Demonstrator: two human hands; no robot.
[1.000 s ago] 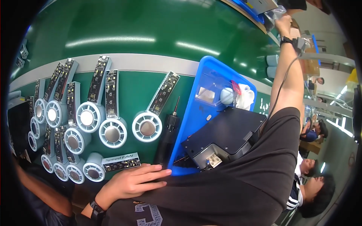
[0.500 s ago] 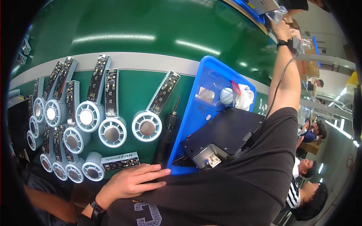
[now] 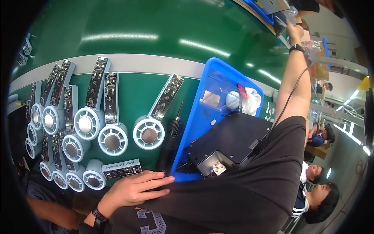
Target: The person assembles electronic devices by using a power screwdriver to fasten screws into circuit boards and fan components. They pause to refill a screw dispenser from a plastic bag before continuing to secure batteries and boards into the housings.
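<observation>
From where I stand, about a dozen pale blue fan units (image 3: 149,134) lie on the green bench (image 3: 130,91), most of them crowded to the person's left. On the ones I can make out properly, a circuit board already sits along the handle, and I see no cover over it, so I'd judge them part-built; how much is left on each, I can't tell. A black electric screwdriver (image 3: 170,134) lies idle between the nearest units and the blue tray (image 3: 196,113), which carries a black box (image 3: 230,134).

The left hand (image 3: 134,190) has its fingers spread loosely, its grip empty, lying against the dark shirt (image 3: 233,195) just beside the end of one handle; whether it touches that unit I can't say. The right hand (image 3: 295,32) is stretched far out to a clear plastic bag (image 3: 290,15). Its fingertips are hidden, so I can't tell how closed that grip is or whether it has hold of anything
</observation>
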